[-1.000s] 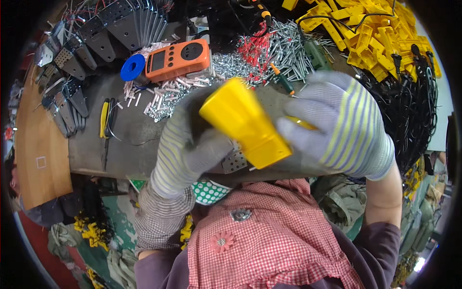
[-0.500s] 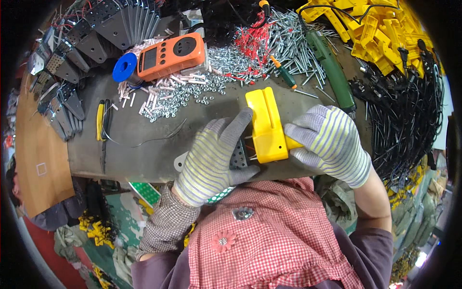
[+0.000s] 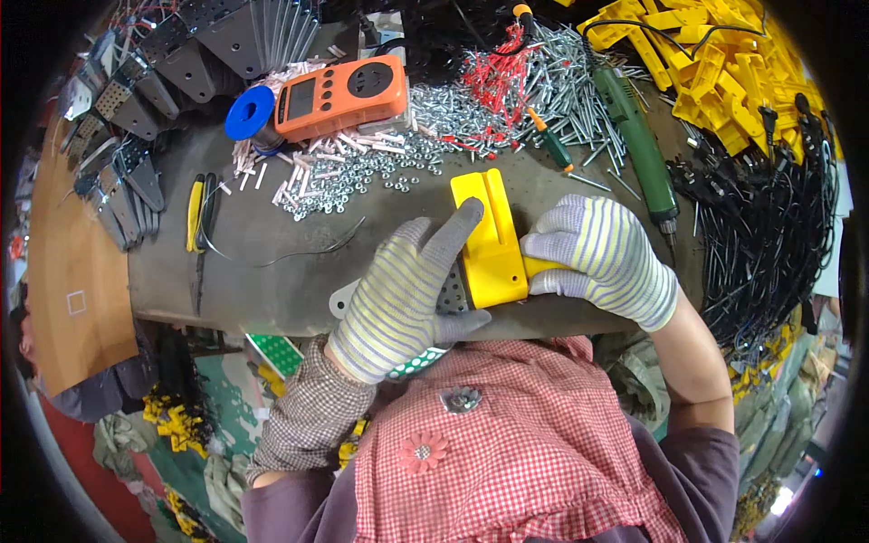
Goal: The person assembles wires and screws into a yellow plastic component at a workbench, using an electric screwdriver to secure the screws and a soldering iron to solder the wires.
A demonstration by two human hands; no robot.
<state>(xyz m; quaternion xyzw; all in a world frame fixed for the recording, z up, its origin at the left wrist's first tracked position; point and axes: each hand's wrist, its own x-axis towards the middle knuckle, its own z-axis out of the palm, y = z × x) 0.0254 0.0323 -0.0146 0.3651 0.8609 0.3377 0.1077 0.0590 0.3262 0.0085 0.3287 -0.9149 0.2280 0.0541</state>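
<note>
We grip a yellow plastic housing [image 3: 489, 242] in both gloved hands, left [image 3: 407, 294] and right [image 3: 602, 258], above the counter [image 3: 272, 271] strewn with loose screws [image 3: 434, 109].

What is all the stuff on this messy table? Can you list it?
yellow plastic housing: one, yellow, table's near edge, held by both hands
orange meter: one, orange, far left
blue spool: one, blue, left of meter
screws and nuts: many, silver, far middle
green power screwdriver: one, green, right
yellow parts: a heap, yellow, far right
black cables: many, black, right
metal brackets: many, grey, far left
left hand: striped glove, on housing
right hand: striped glove, gripping housing
</note>
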